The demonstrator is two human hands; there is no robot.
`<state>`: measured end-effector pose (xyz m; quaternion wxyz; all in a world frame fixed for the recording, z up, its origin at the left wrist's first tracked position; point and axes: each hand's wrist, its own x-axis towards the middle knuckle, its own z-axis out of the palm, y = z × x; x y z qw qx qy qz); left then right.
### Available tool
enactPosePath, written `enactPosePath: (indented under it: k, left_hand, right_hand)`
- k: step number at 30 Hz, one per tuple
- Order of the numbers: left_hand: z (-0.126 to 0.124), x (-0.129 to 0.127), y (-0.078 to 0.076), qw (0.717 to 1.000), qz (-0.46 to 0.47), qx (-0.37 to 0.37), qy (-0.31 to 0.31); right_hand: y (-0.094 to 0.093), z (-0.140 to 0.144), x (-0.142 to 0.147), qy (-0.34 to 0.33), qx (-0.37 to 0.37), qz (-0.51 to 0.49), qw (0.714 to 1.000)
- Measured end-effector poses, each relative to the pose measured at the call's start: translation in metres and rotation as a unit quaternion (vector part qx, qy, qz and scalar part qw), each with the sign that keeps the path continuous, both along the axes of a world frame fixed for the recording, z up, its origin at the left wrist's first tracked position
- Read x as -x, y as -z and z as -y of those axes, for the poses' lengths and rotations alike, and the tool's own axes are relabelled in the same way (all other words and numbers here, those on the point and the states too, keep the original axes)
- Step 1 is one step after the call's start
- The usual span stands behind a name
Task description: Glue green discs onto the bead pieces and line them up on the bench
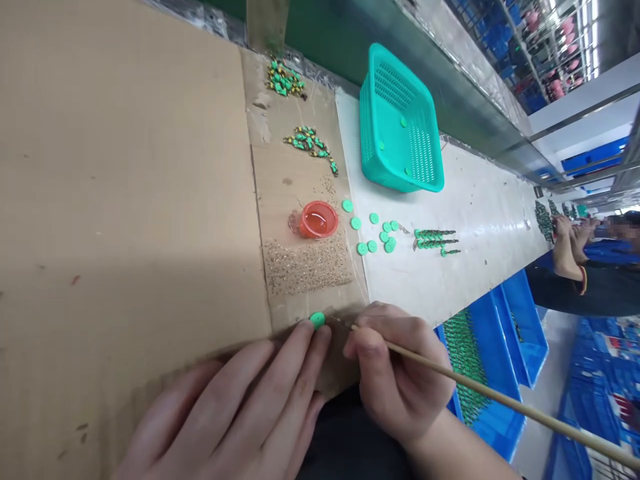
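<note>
Under the fingertips of my left hand (pixel 250 407), a small round green disc (pixel 317 320) is held against the brown board; the hand's other fingers lie nearly straight. My right hand (pixel 400 373) pinches a long thin wooden stick (pixel 480 387) near its lower end. The stick's fine tip points left, just short of the disc; I cannot tell whether they touch. Beyond the hands, a patch of tiny beads (pixel 307 267) is spread on the board. A red cup (pixel 319 220) with clear liquid stands behind it. Several loose green discs (pixel 385 237) lie to the right.
A teal basket (pixel 367 133) with a few green discs stands at the back. Dark-and-green pieces lie in piles (pixel 286 79) and rows (pixel 433 240). Blue bins (pixel 500 393) stand below the table's right edge. A co-worker's arms (pixel 567 247) reach over the far end.
</note>
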<state>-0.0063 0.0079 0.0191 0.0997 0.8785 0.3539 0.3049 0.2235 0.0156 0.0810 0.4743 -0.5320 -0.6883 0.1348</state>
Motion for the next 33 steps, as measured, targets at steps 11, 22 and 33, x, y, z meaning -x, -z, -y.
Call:
enactPosePath:
  k: [11,22,33]
  left_hand:
    - [0.0015,0.0013,-0.0028,1.0,-0.006,0.015,-0.01]
    - [0.0053,0.0037,-0.0026,1.0,-0.02,0.013,0.007]
    - [0.0081,0.0068,-0.0028,0.999,-0.026,0.023,0.009]
  right_hand:
    - [0.0029,-0.001,-0.0003,-0.042,0.017,0.018,0.999]
    - [0.0017,-0.0021,0.0,-0.044,0.031,0.011,0.999]
    - [0.0009,-0.003,0.0015,-0.041,0.036,0.023,0.998]
